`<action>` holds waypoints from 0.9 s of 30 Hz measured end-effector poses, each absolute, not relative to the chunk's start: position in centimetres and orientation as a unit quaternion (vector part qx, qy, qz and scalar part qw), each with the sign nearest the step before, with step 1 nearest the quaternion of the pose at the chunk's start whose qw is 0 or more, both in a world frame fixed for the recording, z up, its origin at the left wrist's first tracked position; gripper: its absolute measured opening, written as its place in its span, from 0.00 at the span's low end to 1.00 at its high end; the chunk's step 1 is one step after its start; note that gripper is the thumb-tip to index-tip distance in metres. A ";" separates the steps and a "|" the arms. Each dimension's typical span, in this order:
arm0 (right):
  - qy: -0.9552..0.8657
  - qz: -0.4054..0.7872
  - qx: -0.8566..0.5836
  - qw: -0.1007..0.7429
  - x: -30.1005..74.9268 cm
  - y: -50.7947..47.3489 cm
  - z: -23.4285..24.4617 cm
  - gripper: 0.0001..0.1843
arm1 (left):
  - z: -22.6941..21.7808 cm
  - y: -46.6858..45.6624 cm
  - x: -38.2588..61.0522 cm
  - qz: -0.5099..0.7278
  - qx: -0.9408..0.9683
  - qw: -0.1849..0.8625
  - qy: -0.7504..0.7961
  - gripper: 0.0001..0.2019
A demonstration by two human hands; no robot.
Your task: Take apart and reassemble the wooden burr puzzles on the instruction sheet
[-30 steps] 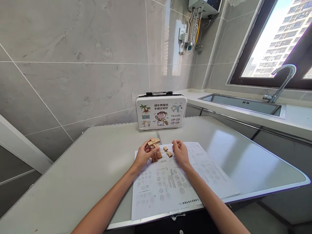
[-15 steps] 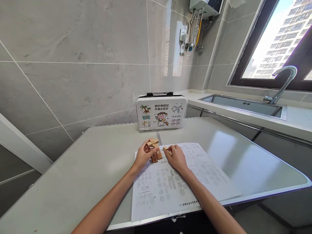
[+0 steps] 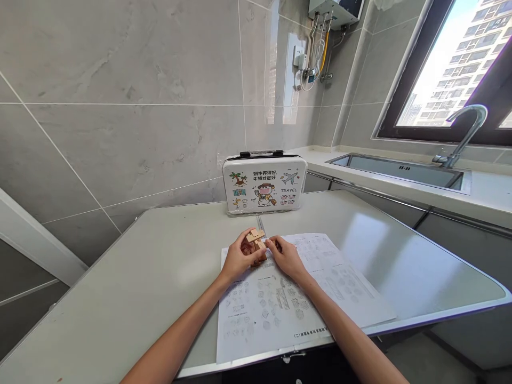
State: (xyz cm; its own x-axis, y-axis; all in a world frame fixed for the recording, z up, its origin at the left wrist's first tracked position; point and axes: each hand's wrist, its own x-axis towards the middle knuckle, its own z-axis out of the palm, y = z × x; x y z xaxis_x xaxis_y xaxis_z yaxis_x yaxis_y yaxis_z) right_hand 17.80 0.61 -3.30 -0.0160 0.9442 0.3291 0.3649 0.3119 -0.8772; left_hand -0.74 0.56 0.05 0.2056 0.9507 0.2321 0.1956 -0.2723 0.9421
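Beyond the printed sheet's upper part, my left hand (image 3: 235,261) is closed around a cluster of interlocking wooden puzzle pieces (image 3: 256,236). Light bars cross at the top of the cluster, and a darker piece with a mark on it sticks out below my thumb. My right hand (image 3: 288,261) is closed just to the right of it, fingertips close to the cluster. It pinches a wooden piece that my fingers mostly hide. Under both hands lies the white paper sheet (image 3: 276,330), printed with small diagrams of pieces.
A white carry case (image 3: 244,184) with cartoon prints and a black handle stands at the table's back, by the tiled wall. The pale folding table (image 3: 160,277) has a seam in its middle. To the right are a counter with a sink (image 3: 400,168) and a faucet (image 3: 468,133).
The wooden cluster has turned and shifted slightly right in my left hand. My right hand has drawn its piece up against or near the cluster, so less of that piece shows.
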 end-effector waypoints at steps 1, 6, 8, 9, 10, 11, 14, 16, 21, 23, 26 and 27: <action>-0.650 0.304 -0.498 0.487 17.7 0.6 -3.3 0.21 | 0.0 0.5 -0.7 0.447 0.665 0.399 0.445 0.38; -0.644 0.302 -0.497 0.497 17.5 0.4 -3.3 0.18 | -0.1 0.3 -0.7 0.440 0.691 0.351 0.454 0.37; -0.638 0.296 -0.499 0.507 17.5 0.3 -3.3 0.17 | -0.1 0.2 -0.7 0.444 0.694 0.340 0.453 0.36; -0.638 0.294 -0.497 0.510 17.6 0.3 -3.3 0.17 | -0.2 0.2 -0.7 0.444 0.697 0.335 0.453 0.36; -0.639 0.292 -0.495 0.512 17.6 0.2 -3.3 0.17 | -0.2 0.2 -0.7 0.441 0.700 0.330 0.455 0.36; -0.641 0.292 -0.492 0.512 17.6 0.2 -3.4 0.17 | -0.2 0.1 -0.7 0.438 0.703 0.325 0.456 0.36; -0.650 0.283 -0.488 0.510 17.6 0.0 -3.5 0.17 | -0.2 0.0 -0.7 0.430 0.711 0.322 0.452 0.36; -0.652 0.277 -0.484 0.514 17.6 -0.2 -3.5 0.17 | -0.1 -0.1 -0.8 0.429 0.712 0.328 0.449 0.36; -0.656 0.269 -0.484 0.514 17.6 -0.3 -3.4 0.16 | -0.1 0.1 -1.0 0.427 0.707 0.347 0.444 0.36; -0.661 0.259 -0.482 0.514 17.6 -0.3 -3.3 0.16 | -0.1 0.2 -0.9 0.429 0.700 0.363 0.440 0.37; -0.668 0.245 -0.478 0.515 17.6 -0.3 -3.1 0.16 | -0.1 0.1 -0.8 0.428 0.693 0.374 0.444 0.37; -0.671 0.241 -0.477 0.514 17.6 -0.3 -3.0 0.16 | -0.1 0.1 -0.8 0.422 0.697 0.370 0.446 0.37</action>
